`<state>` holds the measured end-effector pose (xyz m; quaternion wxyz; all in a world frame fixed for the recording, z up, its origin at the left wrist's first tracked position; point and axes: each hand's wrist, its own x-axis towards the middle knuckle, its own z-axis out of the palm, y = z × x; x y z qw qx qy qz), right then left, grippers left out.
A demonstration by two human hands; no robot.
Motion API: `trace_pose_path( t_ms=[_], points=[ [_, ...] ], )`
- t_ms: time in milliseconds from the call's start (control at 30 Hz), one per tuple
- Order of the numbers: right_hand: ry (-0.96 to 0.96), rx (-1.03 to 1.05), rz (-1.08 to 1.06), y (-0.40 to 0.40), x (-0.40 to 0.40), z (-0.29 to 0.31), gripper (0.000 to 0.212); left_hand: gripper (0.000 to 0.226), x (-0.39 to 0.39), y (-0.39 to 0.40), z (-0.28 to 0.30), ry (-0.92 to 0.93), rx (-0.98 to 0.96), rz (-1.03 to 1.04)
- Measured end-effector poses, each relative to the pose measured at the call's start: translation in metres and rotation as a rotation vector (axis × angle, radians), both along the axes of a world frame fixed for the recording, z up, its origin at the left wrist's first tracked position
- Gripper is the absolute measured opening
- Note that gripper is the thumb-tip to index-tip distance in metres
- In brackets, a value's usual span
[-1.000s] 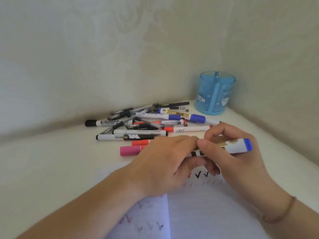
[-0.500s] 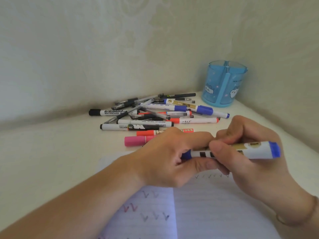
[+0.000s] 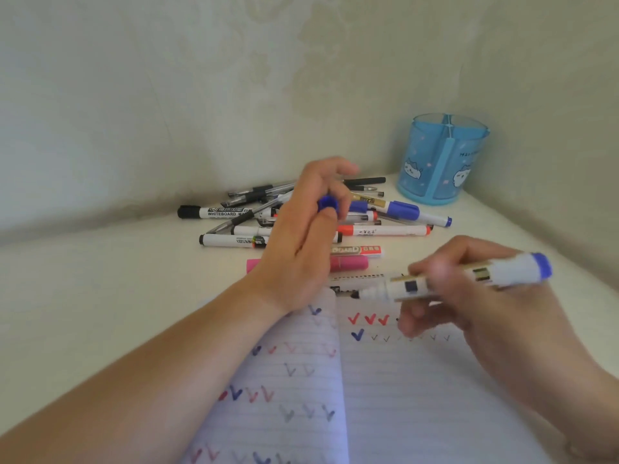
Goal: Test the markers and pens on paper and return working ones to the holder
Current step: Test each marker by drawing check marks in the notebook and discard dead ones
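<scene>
Two hands over the lined notebook [image 3: 418, 390]. Right hand [image 3: 469, 296] grips an uncapped blue marker [image 3: 469, 277], tip pointing left just above the tick marks. Left hand [image 3: 301, 242] pinches the blue cap [image 3: 326, 204] — raised over the pen pile [image 3: 368, 226]. Blue holder [image 3: 442, 159] stands upright in the corner — well apart.

Holder [image 3: 435, 162]: translucent blue plastic, glossy, printed cartoon figures.
Marker [image 3: 469, 277] in my right hand [image 3: 475, 296]: smooth white plastic, blue end.
Cap [image 3: 326, 204] in my left hand [image 3: 301, 242]: blue plastic.
Notebook [image 3: 402, 396]: matt ruled paper.
Table [image 3: 100, 279]: pale, smooth, matt.
Wall [image 3: 167, 95]: faintly patterned, matt.
</scene>
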<state>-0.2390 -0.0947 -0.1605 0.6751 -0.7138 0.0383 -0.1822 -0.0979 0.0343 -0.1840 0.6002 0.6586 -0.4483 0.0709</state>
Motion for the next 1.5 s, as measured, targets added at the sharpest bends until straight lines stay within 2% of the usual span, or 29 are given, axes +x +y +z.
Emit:
trace_pose_path(
  t_ms=[100, 267, 533, 767, 967, 1100, 1167, 1267, 1333, 1433, 1500],
  points=[
    [0.104, -0.155, -0.065, 0.006, 0.001, -0.010, 0.036, 0.032, 0.001, -0.002, 0.000, -0.005, -0.036, 0.012],
    [0.137, -0.317, -0.051, 0.013, 0.002, -0.014, 0.033, 0.042, 0.002, -0.004, 0.001, 0.003, -0.002, -0.006],
    [0.173, -0.332, -0.006, 0.018, 0.003, -0.015, 0.032, 0.034, -0.001, -0.002, 0.002, -0.021, 0.082, -0.025],
    [0.179, -0.359, -0.018, 0.016, 0.005, -0.016, 0.030, 0.025, -0.002, -0.001, 0.003, -0.060, 0.081, -0.063],
    [0.157, -0.362, -0.075, 0.014, 0.008, -0.020, 0.040, 0.031, -0.002, -0.002, 0.003, 0.016, 0.072, -0.124],
    [0.006, -0.199, -0.132, 0.003, 0.009, -0.011, 0.033, 0.036, -0.002, -0.001, 0.000, 0.173, 0.062, -0.161],
    [-0.069, -0.001, -0.133, -0.009, 0.010, -0.007, 0.032, 0.033, -0.001, -0.002, -0.001, 0.142, 0.076, -0.137],
    [-0.127, 0.196, -0.114, -0.022, 0.013, -0.005, 0.012, 0.030, -0.002, -0.002, -0.001, 0.095, 0.109, -0.112],
    [-0.105, 0.197, -0.123, -0.024, 0.013, -0.008, 0.023, 0.028, -0.003, -0.001, -0.001, 0.069, 0.126, -0.118],
    [-0.077, 0.173, -0.130, -0.022, 0.014, -0.008, 0.021, 0.024, -0.003, -0.001, -0.001, -0.004, 0.149, -0.117],
    [-0.071, 0.170, -0.108, -0.023, 0.014, -0.008, 0.017, 0.021, -0.003, -0.002, -0.002, 0.013, 0.158, -0.145]
  ],
)
